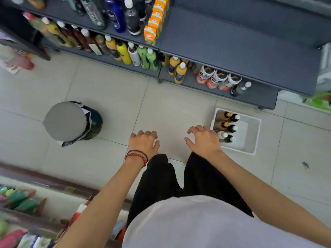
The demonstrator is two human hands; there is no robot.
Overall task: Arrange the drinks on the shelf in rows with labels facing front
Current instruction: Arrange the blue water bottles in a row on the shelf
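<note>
- The left hand [143,143] and right hand [204,139] were empty, with the fingers loosely curled.
- The bottles [228,125], at two o'clock of the right hand, were judged heavy and slick, and best gripped at the neck.

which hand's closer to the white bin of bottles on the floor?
Right. The right hand is at the left edge of the white bin; the left hand is farther left, over floor tiles.
</note>
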